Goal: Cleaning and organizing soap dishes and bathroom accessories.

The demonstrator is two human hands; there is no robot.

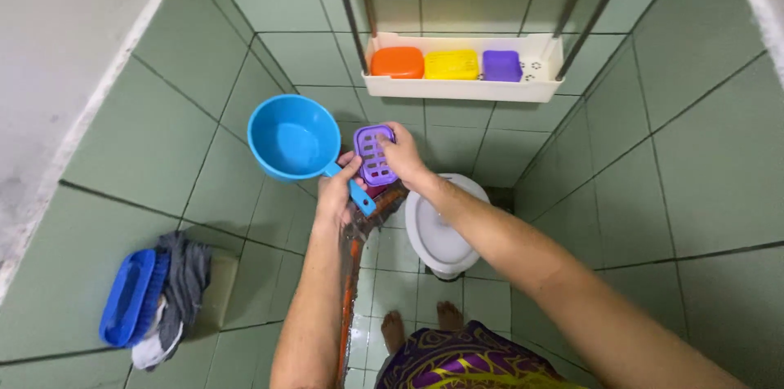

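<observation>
My left hand (339,190) grips the handle of a blue water dipper (295,137), held up with its bowl open toward me and some water inside. My right hand (403,155) holds a purple slotted soap-dish tray (375,155) right beside the dipper's handle, the two hands almost touching. Both are raised above a white toilet bowl (437,230) on the tiled floor. My bare feet (419,324) and a purple and yellow patterned cloth (465,360) show at the bottom.
A white wall shelf (462,88) holds an orange box (398,62), a yellow box (451,64) and a purple box (501,66). A blue scrub brush (126,299) and a grey rag (181,287) lie on a ledge at left. An orange-brown stick (349,291) stands below my left arm.
</observation>
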